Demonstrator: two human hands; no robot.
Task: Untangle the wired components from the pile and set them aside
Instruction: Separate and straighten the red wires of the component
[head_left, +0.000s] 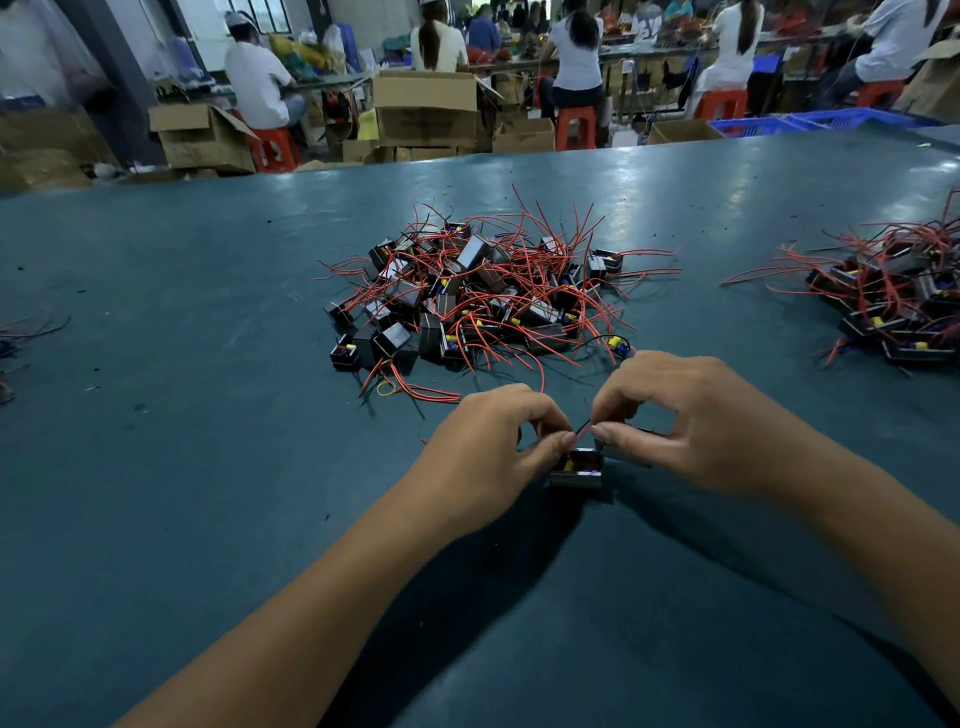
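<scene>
A tangled pile (483, 291) of small black box components with red wires lies in the middle of the green table (182, 322). Just in front of it, one black component (576, 470) sits on the table between my hands. My left hand (488, 447) pinches its red wire (583, 430) with thumb and forefinger. My right hand (696, 421) pinches the same wire from the other side, fingers curled, and covers a second dark component (631, 448) beneath it.
A second heap of wired components (893, 301) lies at the right edge of the table. A few loose wires (21, 332) lie at the far left edge. Beyond the table stand cardboard boxes (426, 109), red stools and seated people at other benches.
</scene>
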